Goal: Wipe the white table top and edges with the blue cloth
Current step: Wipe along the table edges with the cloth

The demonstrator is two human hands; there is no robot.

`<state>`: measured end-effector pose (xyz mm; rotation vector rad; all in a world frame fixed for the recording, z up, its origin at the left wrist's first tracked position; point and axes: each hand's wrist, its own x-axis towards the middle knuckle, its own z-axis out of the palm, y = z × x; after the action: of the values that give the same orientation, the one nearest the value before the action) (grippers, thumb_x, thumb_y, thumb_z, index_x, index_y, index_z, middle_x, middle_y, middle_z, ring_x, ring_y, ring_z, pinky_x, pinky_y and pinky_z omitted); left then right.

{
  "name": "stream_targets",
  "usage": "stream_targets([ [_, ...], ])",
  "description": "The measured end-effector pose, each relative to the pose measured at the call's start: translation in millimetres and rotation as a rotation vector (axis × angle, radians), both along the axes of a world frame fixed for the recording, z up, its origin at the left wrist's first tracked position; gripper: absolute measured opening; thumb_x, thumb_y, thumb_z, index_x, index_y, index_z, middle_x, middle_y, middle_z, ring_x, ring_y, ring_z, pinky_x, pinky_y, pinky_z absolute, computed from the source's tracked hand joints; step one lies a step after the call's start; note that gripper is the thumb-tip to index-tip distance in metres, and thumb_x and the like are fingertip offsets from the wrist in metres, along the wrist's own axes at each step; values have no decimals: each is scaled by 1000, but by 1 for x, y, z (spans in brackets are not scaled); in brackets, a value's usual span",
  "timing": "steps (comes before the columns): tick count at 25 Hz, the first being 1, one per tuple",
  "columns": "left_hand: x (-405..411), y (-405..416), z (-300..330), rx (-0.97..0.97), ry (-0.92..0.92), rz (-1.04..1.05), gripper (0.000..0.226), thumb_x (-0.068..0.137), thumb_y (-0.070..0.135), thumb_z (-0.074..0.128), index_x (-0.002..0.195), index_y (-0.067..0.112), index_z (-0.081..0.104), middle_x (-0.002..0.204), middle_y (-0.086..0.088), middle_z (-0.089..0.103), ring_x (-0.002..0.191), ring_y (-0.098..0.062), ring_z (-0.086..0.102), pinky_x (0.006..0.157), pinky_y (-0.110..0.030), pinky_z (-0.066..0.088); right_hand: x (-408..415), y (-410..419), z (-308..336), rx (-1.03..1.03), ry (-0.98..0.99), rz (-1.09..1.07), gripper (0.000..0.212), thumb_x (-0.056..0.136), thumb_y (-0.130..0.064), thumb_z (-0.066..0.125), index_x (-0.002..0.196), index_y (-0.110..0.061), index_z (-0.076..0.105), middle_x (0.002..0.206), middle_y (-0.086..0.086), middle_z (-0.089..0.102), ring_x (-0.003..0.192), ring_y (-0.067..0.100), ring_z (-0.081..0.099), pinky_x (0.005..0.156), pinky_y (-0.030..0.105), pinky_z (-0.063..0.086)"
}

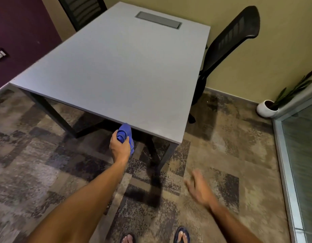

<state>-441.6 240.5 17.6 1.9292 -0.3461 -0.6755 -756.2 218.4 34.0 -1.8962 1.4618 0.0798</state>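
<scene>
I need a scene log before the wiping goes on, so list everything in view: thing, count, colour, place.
table: one, white top, dark legs, centre
cable hatch: one, grey, far end of the table top
blue cloth: one, bunched, at the table's near edge
chairs: two, black, right side and far left
plant pot: one, white, right corner
wall socket: one, purple wall
carpet: patterned brown-grey
sandals: two, dark, bottom
left hand: grips cloth
right hand: open, blurred, holds nothing
</scene>
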Motion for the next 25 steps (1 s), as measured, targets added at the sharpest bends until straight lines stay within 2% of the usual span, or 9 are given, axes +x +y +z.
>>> stream_targets([
  [2, -2, -10, -12, -26, -49, -1, 54, 91, 9, 67, 141, 11, 47, 137, -16, 55, 119, -34, 56, 97, -41, 48, 43, -52, 7, -254, -70, 11, 57, 106, -32, 49, 158, -18, 33, 163, 8, 34, 147, 24, 38, 121, 53, 34],
  [4, -3, -17, -24, -35, -89, 2, 58, 90, 8, 67, 144, 11, 45, 141, -15, 51, 124, -33, 54, 100, -39, 45, 78, -114, 17, -431, 28, 130, 60, 108, -33, 44, 161, -11, 26, 167, 13, 26, 153, 30, 27, 125, 52, 26],
  [6, -4, -19, -35, -46, -129, 10, 60, 90, 8, 66, 145, 12, 43, 145, -13, 48, 127, -31, 51, 105, -39, 44, 94, -153, 12, -490, 192, 296, 63, 110, -36, 37, 162, -6, 19, 169, 16, 19, 155, 34, 21, 126, 49, 22],
  [9, -5, -23, -49, -88, -236, 71, 63, 88, 2, 65, 146, 12, 43, 147, -13, 49, 131, -30, 50, 110, -44, 41, 102, -182, -6, -417, 315, 397, 62, 110, -35, 34, 161, -5, 18, 167, 18, 24, 151, 36, 28, 120, 54, 32],
  [12, -6, -30, -65, -158, -372, 91, 67, 86, -6, 60, 148, 11, 40, 152, -11, 43, 138, -27, 44, 115, -38, 35, 98, -186, -33, -404, 365, 416, 58, 107, -39, 36, 156, -8, 27, 164, 14, 28, 149, 32, 30, 117, 58, 33],
  [14, -13, -38, -72, -135, -304, -1, 69, 92, 1, 57, 153, 15, 28, 160, -7, 31, 145, -24, 34, 118, -37, 30, 95, -187, -39, -458, 343, 389, 56, 104, -41, 37, 151, -11, 34, 160, 12, 33, 146, 32, 34, 116, 59, 34],
  [16, -23, -48, -77, -104, -254, -57, 69, 97, 8, 53, 156, 17, 18, 164, -5, 20, 148, -23, 25, 121, -38, 25, 95, -188, -38, -465, 343, 393, 59, 104, -43, 34, 154, -13, 31, 162, 10, 30, 148, 31, 32, 117, 60, 31],
  [20, -44, -58, -79, -130, -239, -6, 68, 97, 6, 48, 156, 17, 16, 163, -7, 22, 148, -24, 25, 121, -42, 24, 93, -188, -44, -444, 334, 417, 62, 108, -41, 29, 161, -12, 18, 170, 10, 14, 156, 32, 18, 122, 59, 24],
  [25, -67, -55, -86, -155, -238, -58, 69, 95, 1, 44, 156, 20, 17, 162, -7, 25, 147, -25, 29, 120, -46, 28, 85, -197, -50, -447, 280, 448, 61, 108, -36, 27, 163, -12, 15, 172, 10, 11, 157, 33, 12, 123, 59, 23],
])
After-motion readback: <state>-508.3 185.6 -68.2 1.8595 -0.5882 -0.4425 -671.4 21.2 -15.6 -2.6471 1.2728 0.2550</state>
